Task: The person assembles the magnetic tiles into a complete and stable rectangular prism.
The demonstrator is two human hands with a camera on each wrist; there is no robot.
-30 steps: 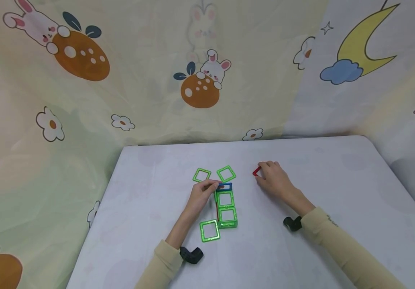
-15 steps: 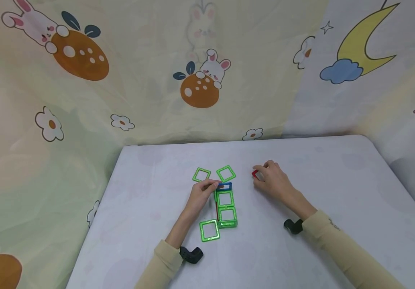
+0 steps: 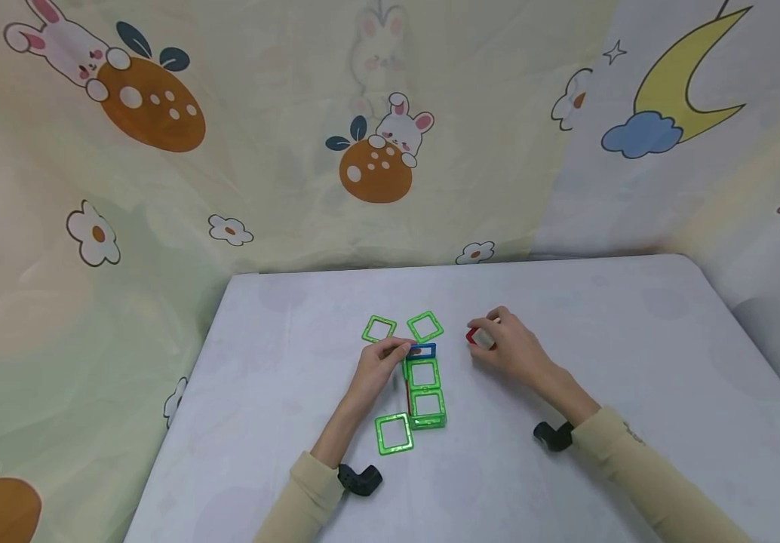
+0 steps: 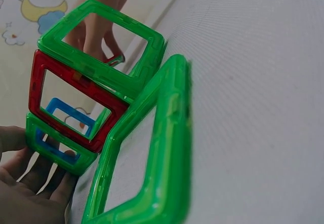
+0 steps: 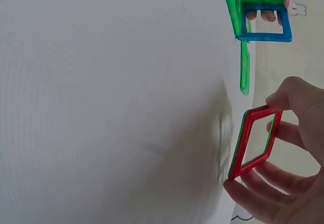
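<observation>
Green, red and blue magnetic tiles, all open frames, form a boxy row in the table's middle. My left hand [image 3: 376,366] holds the row's far end, fingers behind a green tile [image 4: 61,154] and thumb at its edge. Beside that, a blue tile [image 5: 266,37] stands up. A red tile [image 4: 76,75] forms part of the row's side. To the right, my right hand [image 3: 515,347] grips a red magnetic tile [image 5: 243,143] by its edges, thumb on one side and fingers on the other. A green edge shows right behind this red frame.
One loose green tile [image 3: 395,450] lies at the row's near left corner. Two more, a left green tile [image 3: 367,329] and a right green tile [image 3: 437,322], lie beyond the far end. A printed cloth wall [image 3: 295,151] rises behind the table [image 3: 634,339].
My right hand has shifted slightly left and nearer with the red tile, which has turned so more of its frame shows. My left hand and the tile row stay put.
</observation>
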